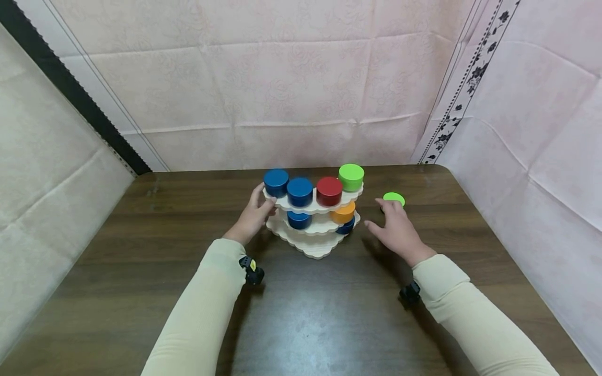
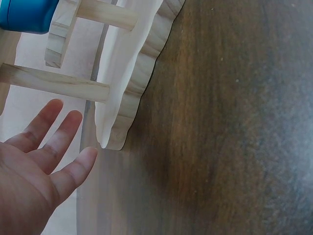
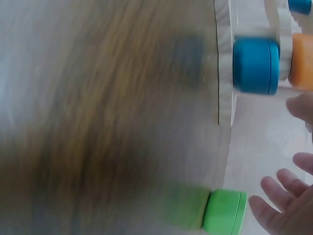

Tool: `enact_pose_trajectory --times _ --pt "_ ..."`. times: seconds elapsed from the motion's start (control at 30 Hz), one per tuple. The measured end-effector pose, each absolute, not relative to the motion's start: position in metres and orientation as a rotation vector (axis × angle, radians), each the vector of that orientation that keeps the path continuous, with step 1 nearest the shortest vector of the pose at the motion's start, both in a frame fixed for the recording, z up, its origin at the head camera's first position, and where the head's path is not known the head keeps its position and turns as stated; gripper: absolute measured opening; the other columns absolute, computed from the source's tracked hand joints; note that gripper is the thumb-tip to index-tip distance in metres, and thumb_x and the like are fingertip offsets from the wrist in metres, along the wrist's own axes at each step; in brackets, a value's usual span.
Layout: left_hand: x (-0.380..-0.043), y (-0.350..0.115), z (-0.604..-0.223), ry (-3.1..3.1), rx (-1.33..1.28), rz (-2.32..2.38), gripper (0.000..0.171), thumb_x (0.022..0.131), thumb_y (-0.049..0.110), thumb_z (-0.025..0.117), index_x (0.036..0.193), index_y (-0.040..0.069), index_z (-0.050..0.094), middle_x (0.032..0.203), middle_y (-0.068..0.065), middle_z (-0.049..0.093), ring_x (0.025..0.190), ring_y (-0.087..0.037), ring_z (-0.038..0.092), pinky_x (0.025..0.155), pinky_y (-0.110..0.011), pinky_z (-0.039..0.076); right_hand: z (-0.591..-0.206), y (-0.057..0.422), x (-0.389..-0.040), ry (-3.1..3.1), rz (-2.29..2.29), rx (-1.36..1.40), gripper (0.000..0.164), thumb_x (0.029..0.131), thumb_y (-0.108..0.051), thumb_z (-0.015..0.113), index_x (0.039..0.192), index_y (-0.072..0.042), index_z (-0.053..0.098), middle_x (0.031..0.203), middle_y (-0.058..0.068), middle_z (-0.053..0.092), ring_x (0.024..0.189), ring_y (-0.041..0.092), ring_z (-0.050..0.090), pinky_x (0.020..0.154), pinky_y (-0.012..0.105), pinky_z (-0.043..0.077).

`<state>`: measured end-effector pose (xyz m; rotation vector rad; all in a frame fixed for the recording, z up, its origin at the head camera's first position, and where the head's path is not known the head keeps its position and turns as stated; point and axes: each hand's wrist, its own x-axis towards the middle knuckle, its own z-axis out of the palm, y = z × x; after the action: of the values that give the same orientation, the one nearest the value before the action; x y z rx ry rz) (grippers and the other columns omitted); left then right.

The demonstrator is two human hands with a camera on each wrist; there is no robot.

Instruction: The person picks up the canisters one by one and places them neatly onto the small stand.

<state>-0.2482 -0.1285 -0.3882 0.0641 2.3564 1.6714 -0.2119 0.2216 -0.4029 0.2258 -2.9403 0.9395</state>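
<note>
A three-tier white wooden stand (image 1: 315, 246) with scalloped edges holds small round lidded tins. On its top tier are two blue tins (image 1: 300, 191), a red tin (image 1: 329, 191) and a green tin (image 1: 351, 177). An orange tin (image 1: 343, 213) and a blue one are on the middle tier, and another blue tin (image 3: 254, 65) is on the bottom tier. My left hand (image 1: 254, 215) holds the top tier's left edge with thumb and forefinger; its other fingers spread loosely in the left wrist view. My right hand (image 1: 398, 232), fingers apart, hovers beside a second green tin (image 3: 224, 212).
The stand and the loose green tin are on a dark brown wooden table (image 1: 188, 245). Pale patterned cloth (image 1: 291, 94) hangs behind the table and along both sides. A dark wrist device (image 1: 251, 270) is on the left sleeve, and another (image 1: 410, 292) on the right.
</note>
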Motion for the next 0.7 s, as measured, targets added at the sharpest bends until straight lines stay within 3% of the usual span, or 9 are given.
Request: enact_pose_trajectory --times 0.17,0.43,0.7 --pt "-0.247 -0.128 -0.387 2.349 0.059 1.669 0.067 0.099 0.051 0.042 0.153 0.038 0.003 0.139 -0.017 0.046 0.128 -0.035 0.046 0.108 -0.058 0.031 -0.406 0.231 -0.215 -2.916 0.841 0.209 0.072 0.092 -0.036 0.062 0.146 0.0 0.032 0.144 0.028 0.029 0.131 0.042 0.031 0.107 0.059 0.031" --pt "-0.248 -0.128 -0.388 2.366 0.06 1.673 0.067 0.099 0.049 0.042 0.153 0.038 0.004 0.138 -0.017 0.047 0.127 -0.035 0.048 0.107 -0.058 0.032 -0.407 0.243 -0.222 -2.908 0.663 0.195 0.076 0.092 -0.049 0.059 0.143 0.002 0.036 0.143 0.029 0.03 0.128 0.045 0.033 0.103 0.062 0.033" --pt "-0.248 -0.129 -0.388 2.34 0.062 1.68 0.067 0.099 0.049 0.042 0.153 0.038 0.003 0.141 -0.018 0.045 0.129 -0.035 0.046 0.108 -0.059 0.029 -0.408 0.253 -0.23 -2.926 0.632 0.11 0.083 0.09 -0.054 0.058 0.145 0.003 0.031 0.141 0.029 0.032 0.121 0.044 0.037 0.097 0.062 0.037"
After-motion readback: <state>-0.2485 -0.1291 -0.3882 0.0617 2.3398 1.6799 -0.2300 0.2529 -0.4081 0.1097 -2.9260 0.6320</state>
